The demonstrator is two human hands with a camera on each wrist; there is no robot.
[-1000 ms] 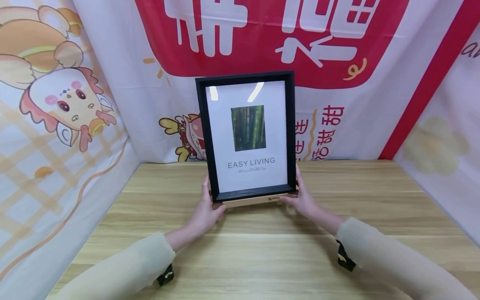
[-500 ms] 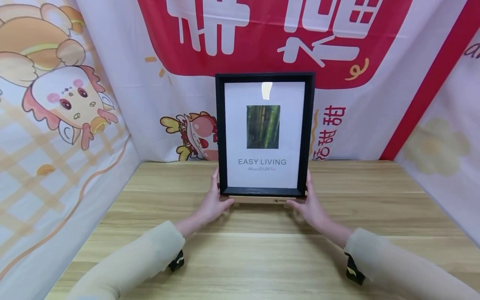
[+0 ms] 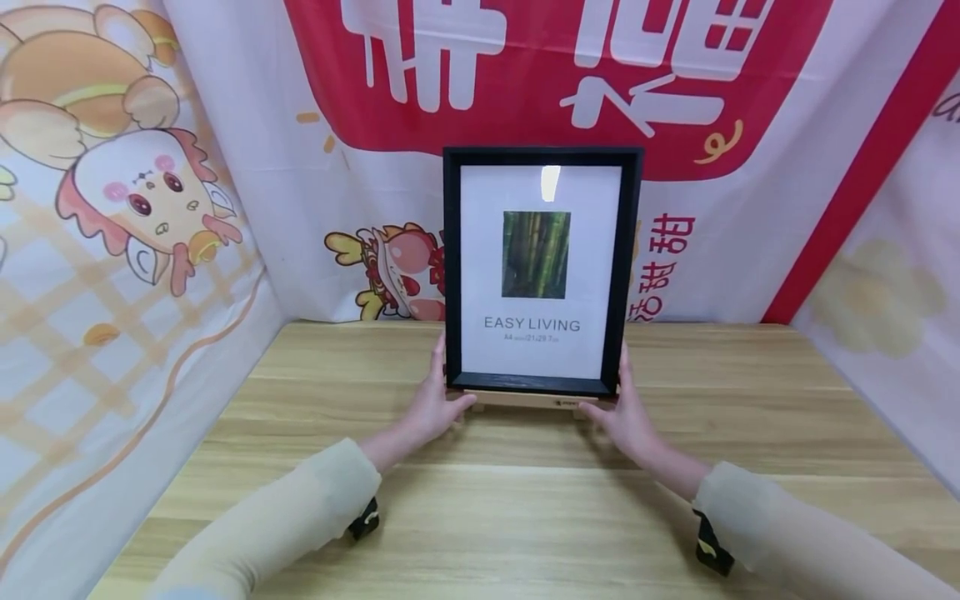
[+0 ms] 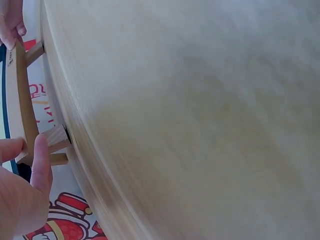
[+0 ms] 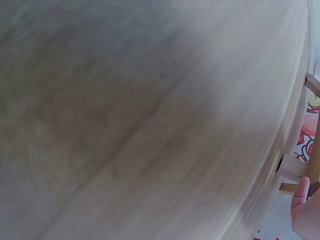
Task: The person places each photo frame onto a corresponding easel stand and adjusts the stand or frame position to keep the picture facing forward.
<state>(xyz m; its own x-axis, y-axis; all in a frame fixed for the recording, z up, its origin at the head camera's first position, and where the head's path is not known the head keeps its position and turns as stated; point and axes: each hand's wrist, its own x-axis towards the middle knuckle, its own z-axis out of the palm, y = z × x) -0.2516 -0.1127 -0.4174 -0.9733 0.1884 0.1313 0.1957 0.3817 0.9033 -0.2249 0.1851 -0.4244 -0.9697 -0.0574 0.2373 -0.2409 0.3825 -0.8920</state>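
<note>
A black picture frame (image 3: 540,360) with a bamboo picture and the words EASY LIVING stands upright, leaning slightly back, on a small wooden easel (image 3: 525,401). At its lower left corner, my left hand (image 3: 431,407) grips the easel's ledge, thumb in front and fingers along the frame's side. My right hand (image 3: 632,421) does the same at the lower right corner. The left wrist view shows the ledge (image 4: 24,100) edge-on, its short legs reaching the tabletop. Only the thumb side of the right hand (image 5: 307,215) appears in the right wrist view. Behind the frame the fingers are mostly hidden.
A wood-grain table (image 3: 480,517) lies under both forearms. Behind it hangs a printed cloth (image 3: 360,183) with a large red patch and white characters. Cloth walls with cartoon prints (image 3: 150,192) close off the left and right sides. Black straps (image 3: 365,520) hang at both wrists.
Both hands have moved the frame and easel to the right. The frame was tilted sideways a second ago and is now straight and facing front; the last half second shows only a small shift.
</note>
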